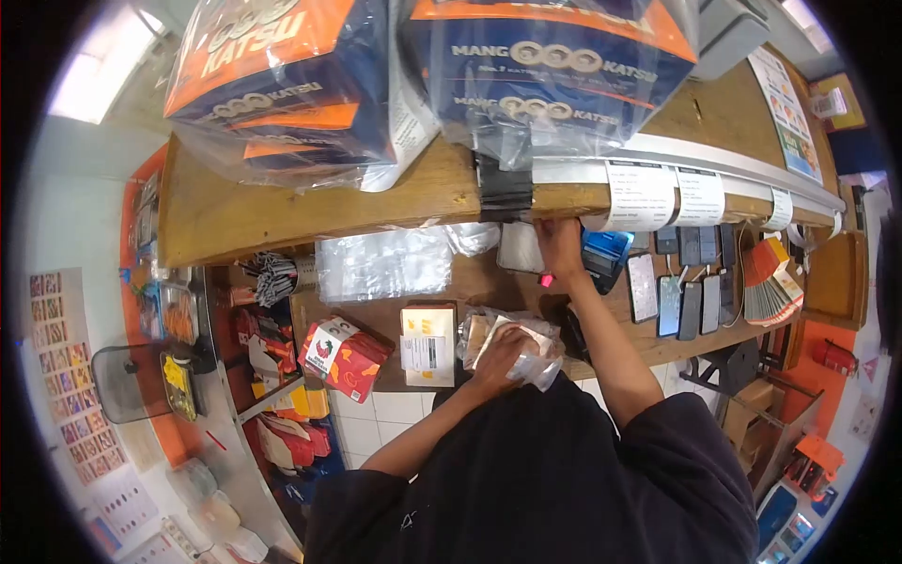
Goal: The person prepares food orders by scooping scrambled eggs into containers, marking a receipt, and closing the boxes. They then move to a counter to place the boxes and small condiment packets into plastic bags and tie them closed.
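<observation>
My left hand [505,354] lies on a clear plastic bag [540,368] at the counter's front edge, its fingers curled over it. A light brown and white packet or box shows inside the bag. My right hand [561,246] reaches in under the raised shelf, beside a white pad or stack [520,248]. The shelf edge hides part of that hand, and I cannot make out its fingers. Just below it shows a small bright pink item [547,280]. Left of the bag is a yellow and white box [429,346] with a printed slip on it.
Bagged orange and navy boxes [564,70] stand on the wooden shelf [310,209], with order slips [642,193] hanging from its edge. Below are clear plastic bags [383,265], a red box [346,357], several phones [669,303] and a stack of red and cream cartons [772,287].
</observation>
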`<control>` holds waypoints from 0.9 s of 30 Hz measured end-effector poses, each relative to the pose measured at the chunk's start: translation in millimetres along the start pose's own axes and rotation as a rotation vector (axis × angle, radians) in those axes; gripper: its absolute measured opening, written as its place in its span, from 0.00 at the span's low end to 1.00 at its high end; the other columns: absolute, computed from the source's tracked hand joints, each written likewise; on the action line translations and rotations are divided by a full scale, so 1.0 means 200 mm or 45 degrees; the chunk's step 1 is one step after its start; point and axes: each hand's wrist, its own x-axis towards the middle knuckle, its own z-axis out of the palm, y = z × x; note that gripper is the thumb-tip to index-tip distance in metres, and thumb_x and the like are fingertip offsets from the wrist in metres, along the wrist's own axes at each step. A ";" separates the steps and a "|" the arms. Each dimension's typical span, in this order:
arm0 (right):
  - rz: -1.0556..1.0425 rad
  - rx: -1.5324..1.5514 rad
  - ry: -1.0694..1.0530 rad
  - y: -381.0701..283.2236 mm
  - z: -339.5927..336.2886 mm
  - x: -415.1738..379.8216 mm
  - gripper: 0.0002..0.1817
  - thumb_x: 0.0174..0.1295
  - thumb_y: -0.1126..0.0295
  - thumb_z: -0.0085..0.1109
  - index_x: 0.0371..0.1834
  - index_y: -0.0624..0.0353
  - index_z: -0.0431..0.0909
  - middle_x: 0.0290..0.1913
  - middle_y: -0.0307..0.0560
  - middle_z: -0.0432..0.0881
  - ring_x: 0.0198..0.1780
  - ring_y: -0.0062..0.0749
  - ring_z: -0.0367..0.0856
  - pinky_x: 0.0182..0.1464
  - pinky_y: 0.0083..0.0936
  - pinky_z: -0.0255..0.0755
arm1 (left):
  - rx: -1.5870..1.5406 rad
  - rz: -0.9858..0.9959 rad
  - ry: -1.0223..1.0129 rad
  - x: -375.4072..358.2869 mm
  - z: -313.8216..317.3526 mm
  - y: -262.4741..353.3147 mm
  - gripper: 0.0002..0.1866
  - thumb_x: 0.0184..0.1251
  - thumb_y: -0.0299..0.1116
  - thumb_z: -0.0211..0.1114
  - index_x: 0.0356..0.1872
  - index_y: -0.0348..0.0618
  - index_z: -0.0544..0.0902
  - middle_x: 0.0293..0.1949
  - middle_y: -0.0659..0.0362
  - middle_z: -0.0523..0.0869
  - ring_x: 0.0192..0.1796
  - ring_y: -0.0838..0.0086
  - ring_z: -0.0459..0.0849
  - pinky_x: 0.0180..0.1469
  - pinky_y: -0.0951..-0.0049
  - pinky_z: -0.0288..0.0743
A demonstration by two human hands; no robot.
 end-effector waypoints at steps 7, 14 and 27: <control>0.303 0.503 -0.069 -0.27 -0.46 -0.17 0.06 0.75 0.73 0.56 0.43 0.65 0.79 0.34 0.41 0.82 0.29 0.23 0.79 0.33 0.23 0.74 | 0.767 -0.110 -0.066 0.03 -0.05 0.20 0.08 0.60 0.30 0.62 0.38 0.39 0.79 0.54 0.52 0.80 0.59 0.57 0.80 0.56 0.57 0.76; 0.342 0.442 -0.361 -0.26 -0.51 -0.79 0.05 0.65 0.77 0.61 0.42 0.66 0.82 0.35 0.45 0.85 0.37 0.26 0.83 0.41 0.25 0.77 | 0.019 -0.088 -0.007 -0.03 -0.15 0.06 0.11 0.55 0.32 0.78 0.32 0.39 0.83 0.39 0.54 0.85 0.42 0.61 0.85 0.44 0.62 0.79; 0.465 0.584 -0.289 -0.47 -0.44 -1.02 0.07 0.56 0.78 0.69 0.37 0.66 0.84 0.33 0.47 0.87 0.33 0.27 0.85 0.40 0.27 0.80 | -0.231 -0.084 -0.052 -0.04 -0.21 0.08 0.07 0.65 0.33 0.73 0.33 0.40 0.86 0.32 0.58 0.85 0.38 0.65 0.84 0.49 0.62 0.74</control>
